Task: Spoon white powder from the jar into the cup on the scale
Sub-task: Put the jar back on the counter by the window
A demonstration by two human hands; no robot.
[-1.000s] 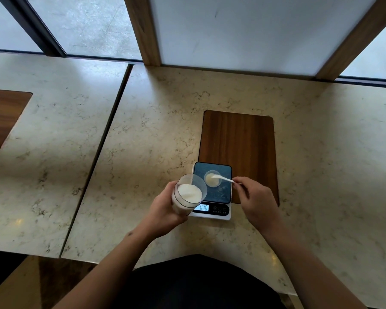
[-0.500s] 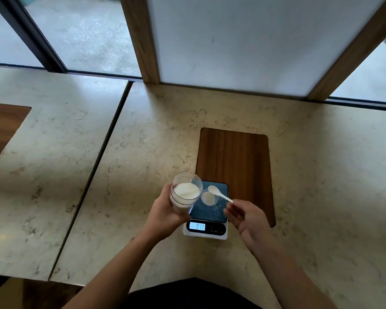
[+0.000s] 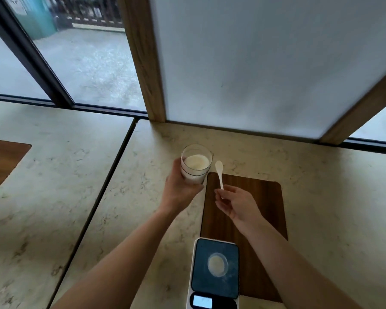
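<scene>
My left hand (image 3: 178,190) grips a clear glass jar (image 3: 195,163) holding white powder, out over the marble top beyond the wooden inlay. My right hand (image 3: 236,204) pinches the handle of a small white spoon (image 3: 219,172); its bowl points up, right beside the jar's rim and outside it. Close to me stands the scale (image 3: 214,275), white-framed with a dark platform and a lit display. A small clear cup (image 3: 217,264) with white powder sits in the middle of the platform. Both hands are well beyond the scale.
A dark wooden inlay (image 3: 254,197) lies in the marble counter (image 3: 332,208), partly under the scale. A seam (image 3: 112,172) splits the counter from a second slab on the left. A wooden post (image 3: 143,59) and a frosted panel rise at the back.
Both hands have moved away from the scale toward the back of the counter with jar and spoon. The spoon has left the cup and now stands beside the jar. The view has tilted up.
</scene>
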